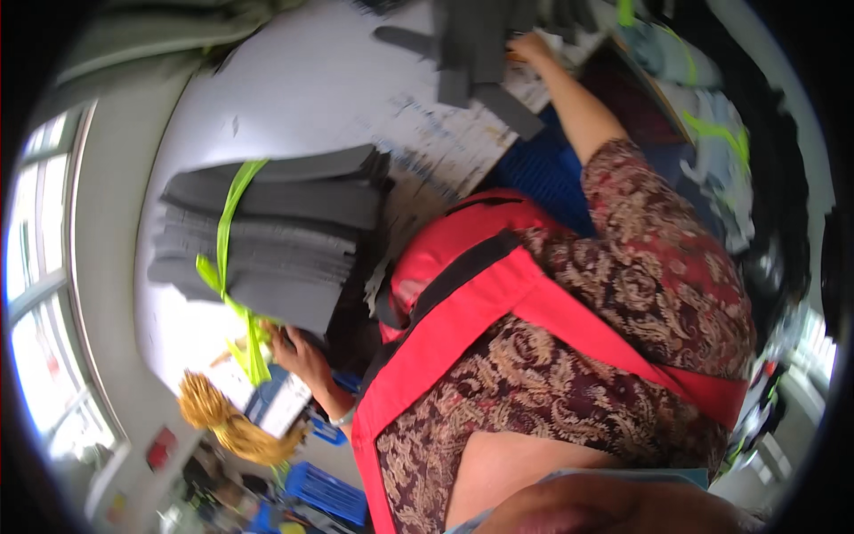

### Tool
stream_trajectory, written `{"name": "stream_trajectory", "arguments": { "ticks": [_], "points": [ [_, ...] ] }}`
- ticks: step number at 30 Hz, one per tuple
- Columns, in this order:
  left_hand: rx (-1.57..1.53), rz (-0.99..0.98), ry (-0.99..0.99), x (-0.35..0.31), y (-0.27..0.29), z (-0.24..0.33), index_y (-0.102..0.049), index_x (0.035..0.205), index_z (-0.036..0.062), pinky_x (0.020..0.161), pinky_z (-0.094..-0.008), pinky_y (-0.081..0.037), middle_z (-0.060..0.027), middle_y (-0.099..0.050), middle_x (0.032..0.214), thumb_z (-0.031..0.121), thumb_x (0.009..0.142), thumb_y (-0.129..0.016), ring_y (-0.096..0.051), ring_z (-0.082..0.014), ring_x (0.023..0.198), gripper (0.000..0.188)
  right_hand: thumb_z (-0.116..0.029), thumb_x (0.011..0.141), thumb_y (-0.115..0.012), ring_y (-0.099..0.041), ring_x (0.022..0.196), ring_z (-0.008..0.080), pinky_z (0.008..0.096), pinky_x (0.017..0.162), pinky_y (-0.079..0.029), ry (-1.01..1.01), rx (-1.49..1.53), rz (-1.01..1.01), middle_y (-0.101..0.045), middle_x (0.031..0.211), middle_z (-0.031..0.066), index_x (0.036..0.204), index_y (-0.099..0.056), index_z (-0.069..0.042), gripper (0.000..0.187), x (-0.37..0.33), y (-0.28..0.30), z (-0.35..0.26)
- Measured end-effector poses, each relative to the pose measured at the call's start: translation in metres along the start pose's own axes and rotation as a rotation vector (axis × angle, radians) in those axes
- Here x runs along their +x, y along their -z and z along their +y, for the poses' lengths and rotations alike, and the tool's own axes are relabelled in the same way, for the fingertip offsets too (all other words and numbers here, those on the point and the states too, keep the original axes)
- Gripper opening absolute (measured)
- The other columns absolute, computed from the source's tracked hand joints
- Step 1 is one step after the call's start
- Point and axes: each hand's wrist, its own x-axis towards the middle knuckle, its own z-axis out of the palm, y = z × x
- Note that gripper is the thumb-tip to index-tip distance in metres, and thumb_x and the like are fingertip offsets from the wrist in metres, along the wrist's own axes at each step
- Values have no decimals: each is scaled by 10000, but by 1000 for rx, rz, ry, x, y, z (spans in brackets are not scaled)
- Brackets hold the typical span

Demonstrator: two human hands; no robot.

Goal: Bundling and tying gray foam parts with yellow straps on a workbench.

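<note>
A thick bundle of grey cut fabric pieces (267,222) lies on the white table at left, with a neon yellow-green strip (233,214) tied round it. At the bundle's near lower edge is my left hand (302,359), its fingers apart and touching beside the strip's loose ends. My right arm reaches far out to the table's top right. There my right hand (531,49) is closed next to a loose stack of grey fabric pieces (471,49). A small orange-brown bit shows at its fingers; what they hold is too blurred to name.
The white table (294,98) has a worn, marked edge. A blue crate (547,173) is under its right side. Tied pale bundles (680,67) stand at the far right. A hank of yellow cord (236,427) hangs at lower left, near another blue crate (325,492).
</note>
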Motion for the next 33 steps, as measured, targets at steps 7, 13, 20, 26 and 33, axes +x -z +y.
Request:
{"name": "stream_trajectory", "arguments": {
  "ticks": [7,13,20,26,33],
  "points": [
    [207,-259,-45,-22,37,33,-604,1008,-41,792,-330,-462,-191,-620,971,91,847,-581,-599,-327,881,210,-225,840,-641,-590,637,86,195,498,-425,-269,1006,-380,-617,764,-1,953,-606,-68,196,-25,63,73],
    [-134,216,51,-30,58,47,-642,875,-22,651,-254,-466,-88,-642,733,59,825,-629,-600,-153,668,96,-152,917,-558,-601,811,108,226,707,-487,50,1141,-523,-626,909,44,978,-568,-55,115,-165,58,-141],
    [123,426,-34,26,46,-15,-676,889,5,737,-354,-466,-157,-640,924,199,763,-705,-612,-298,815,233,-150,892,-582,-525,740,80,224,679,-421,732,859,-769,-569,775,-9,895,-600,-12,139,-271,76,-373],
    [14,435,-103,24,7,-2,-691,811,13,702,-336,-468,-107,-662,840,244,760,-704,-619,-264,794,236,-193,882,-572,-527,606,168,292,585,-416,1255,523,-762,-540,654,65,858,-573,-23,172,-342,89,-452],
    [-144,262,116,33,-7,4,-677,844,-5,682,-282,-492,-108,-678,794,245,788,-644,-647,-170,712,258,-184,882,-557,-586,594,245,338,560,-442,1517,357,-605,-589,664,92,881,-555,-42,142,-354,36,-483]
  ]
}}
